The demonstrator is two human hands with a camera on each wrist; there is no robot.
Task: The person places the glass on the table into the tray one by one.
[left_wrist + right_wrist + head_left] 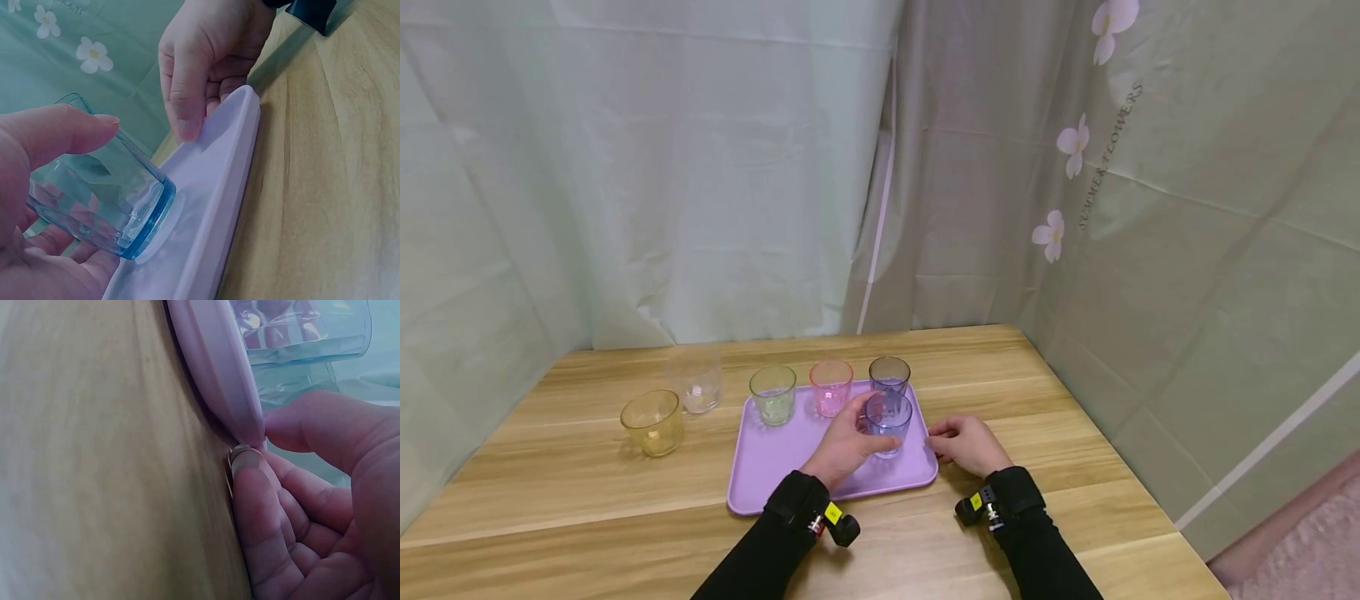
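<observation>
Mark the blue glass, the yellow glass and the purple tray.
Blue glass (pixel 892 422), head view: front wall.
Yellow glass (pixel 658 434), head view: front wall.
Purple tray (pixel 772 468), head view: bare floor, left part.

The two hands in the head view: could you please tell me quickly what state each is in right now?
Left hand: closed around the blue glass.
Right hand: closed, pinching the edge of the purple tray.

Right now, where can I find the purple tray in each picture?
Head: the purple tray is in the lower middle.
Left wrist: the tray slants from the bottom edge up past the middle.
Right wrist: the tray's edge runs from the top down to about the middle.
Shared landmark: the right hand at the tray's edge.
</observation>
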